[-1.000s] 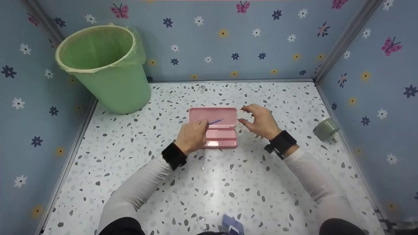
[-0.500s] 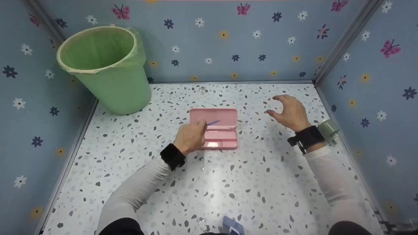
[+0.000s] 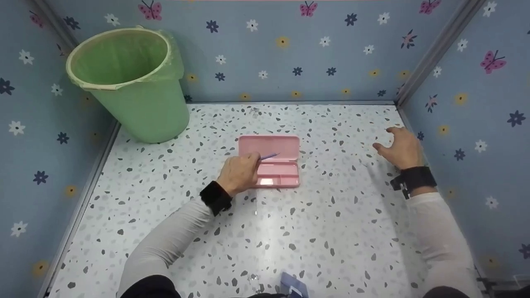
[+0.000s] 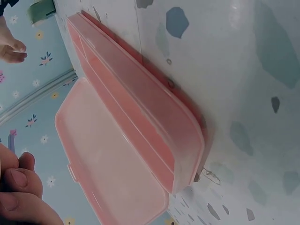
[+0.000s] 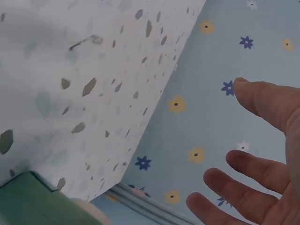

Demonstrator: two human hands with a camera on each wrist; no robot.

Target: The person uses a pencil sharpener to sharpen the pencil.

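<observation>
My left hand [image 3: 239,173] pinches a slim purple pencil [image 3: 270,156], its tip pointing right over the pink pencil case [image 3: 290,147]. The case lies open, lid folded back, and the left wrist view shows the compartments of its tray [image 4: 117,86]. Out by the right wall, my right hand [image 3: 401,150] is empty, thumb and fingers spread apart. A green boxy object with a pale rounded part [image 5: 40,199] is at the lower left of the right wrist view. In the head view my right hand and wrist hide it.
A green lined bin [image 3: 145,103] stands at the back left corner. Flower-patterned walls [image 3: 281,54] enclose the speckled tabletop [image 3: 314,231] at the back and both sides. A small purple-blue item [image 3: 294,284] lies at the front edge.
My right hand has moved away from beside the pencil case, rightward to the wall, and now covers the green object. The left hand keeps its hold on the pencil almost in place.
</observation>
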